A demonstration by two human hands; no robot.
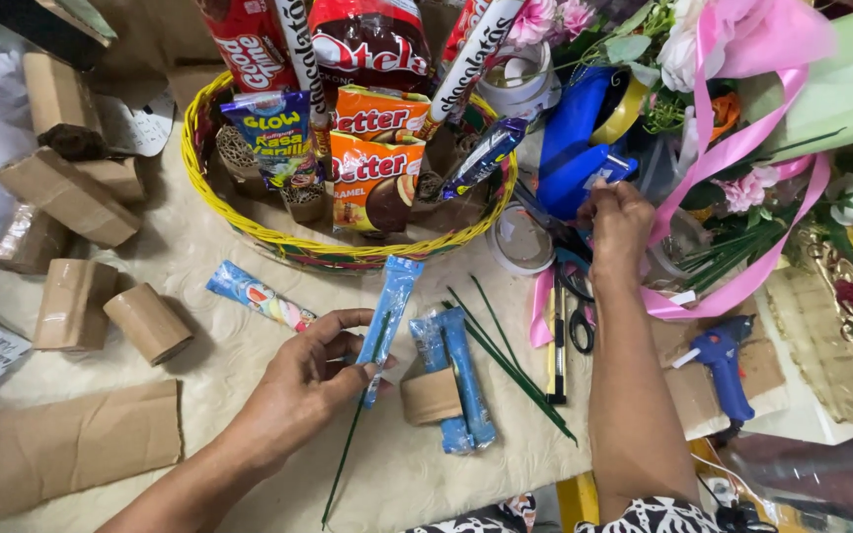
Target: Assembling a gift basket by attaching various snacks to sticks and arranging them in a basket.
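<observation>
The left hand point(313, 380) pinches a long, slim blue foil snack packet point(388, 321) against a thin green floral wire stem point(352, 434), thumb and fingers closed on the two together above the cream tablecloth point(219, 286). The packet slants up toward the yellow woven wicker basket point(194, 148), its top end just short of the rim. Just beside that hand lie two more blue foil packets bound by a brown paper band point(451, 380), and past them a loose bundle of green wire stems point(505, 360).

The right hand point(616, 222) reaches well away from the left, up to a blue plastic tape dispenser point(575, 148); its fingers curl at the dispenser's lower end, but whether they grip anything I cannot tell. Below its wrist sit black-handled scissors point(577, 321), and to the right a small blue glue gun point(723, 360). A pink satin ribbon point(733, 148) loops down from the artificial flowers. Rolls of brown cardboard point(148, 321) lie scattered on the left.
</observation>
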